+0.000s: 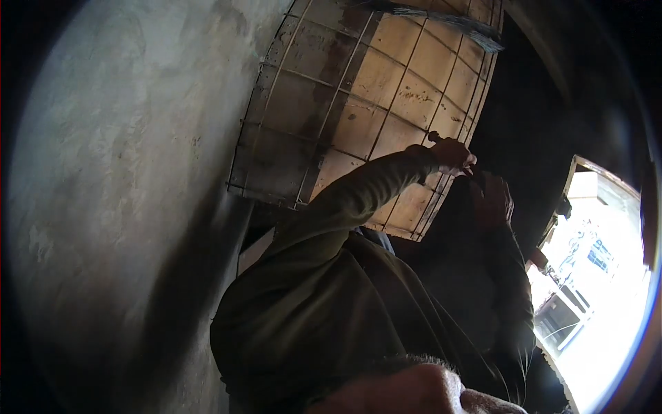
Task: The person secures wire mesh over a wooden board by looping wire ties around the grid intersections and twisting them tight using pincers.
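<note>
My left hand (453, 156) is closed around a dark tool whose rounded end (433, 136) sticks out of the fist; the rest of it is hidden, so its kind is unclear. This hand is over the edge of a grid of thin metal bars (392, 110) on wooden boards (376, 72). Just beside it, in deep shade, my right hand (492, 199) is raised with its fingers bent towards the left hand. Whether the right fingers grip anything is too dark to make out. Both forearms are in dark olive sleeves (365, 190).
A bundle of thin wires (448, 26) lies across the far end of the grid. A rough plastered wall (124, 152) runs along the left. To the right is a bright opening (600, 276) with blurred objects beyond it.
</note>
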Available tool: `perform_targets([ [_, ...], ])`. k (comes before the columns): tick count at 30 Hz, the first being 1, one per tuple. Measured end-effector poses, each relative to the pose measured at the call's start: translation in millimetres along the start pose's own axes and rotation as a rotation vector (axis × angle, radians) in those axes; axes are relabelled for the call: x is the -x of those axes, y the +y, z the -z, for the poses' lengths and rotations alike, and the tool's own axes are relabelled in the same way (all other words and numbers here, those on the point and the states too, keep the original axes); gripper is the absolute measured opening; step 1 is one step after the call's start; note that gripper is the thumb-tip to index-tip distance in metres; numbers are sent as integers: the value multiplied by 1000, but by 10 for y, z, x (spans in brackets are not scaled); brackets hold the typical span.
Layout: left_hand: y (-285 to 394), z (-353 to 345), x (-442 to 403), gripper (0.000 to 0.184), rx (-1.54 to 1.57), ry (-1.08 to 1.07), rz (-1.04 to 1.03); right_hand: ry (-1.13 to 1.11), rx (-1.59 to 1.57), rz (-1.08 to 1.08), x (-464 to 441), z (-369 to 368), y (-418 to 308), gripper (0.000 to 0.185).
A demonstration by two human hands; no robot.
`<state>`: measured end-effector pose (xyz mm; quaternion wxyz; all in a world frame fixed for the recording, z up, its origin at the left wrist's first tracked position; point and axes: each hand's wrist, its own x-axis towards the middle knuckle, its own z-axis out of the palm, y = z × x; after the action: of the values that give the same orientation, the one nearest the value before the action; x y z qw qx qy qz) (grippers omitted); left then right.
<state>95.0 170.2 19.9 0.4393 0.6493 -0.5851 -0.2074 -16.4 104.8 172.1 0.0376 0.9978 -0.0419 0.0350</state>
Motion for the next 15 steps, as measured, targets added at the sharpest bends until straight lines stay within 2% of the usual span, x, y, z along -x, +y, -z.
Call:
perform_targets([
  [2, 116, 100, 75, 20, -5, -17, 54, 54, 33, 51, 18, -111, 206, 30],
  [4, 191, 80, 206, 17, -228, 590, -235, -460, -393, 53, 252, -421, 646, 36],
  [5, 149, -88, 234, 13, -248, 554, -262, -461, -386, 34, 257, -473, 688, 36],
  [6, 145, -158, 237, 13, -228, 547, -277, -749, -763, -532, 258, -508, 727, 34],
  [8, 99, -202, 165, 13, -280, 299, -126, -953, -1127, -1164, 284, -418, 744, 33],
  [10, 45, -229, 116, 13, -258, 389, -173, -773, -1053, -876, 280, -288, 568, 57],
  [11, 56, -230, 118, 14, -271, 419, -159, -743, -1045, -914, 350, -277, 602, 57],
  [12, 86, -196, 113, 14, -283, 450, -149, -569, -882, -660, 447, -298, 677, 60],
  [14, 75, -241, 105, 14, -336, 433, -125, -388, -681, -444, 627, -317, 782, 63],
  [15, 100, -229, 100, 14, -318, 425, -158, -315, -875, -605, 707, -338, 801, 64],
])
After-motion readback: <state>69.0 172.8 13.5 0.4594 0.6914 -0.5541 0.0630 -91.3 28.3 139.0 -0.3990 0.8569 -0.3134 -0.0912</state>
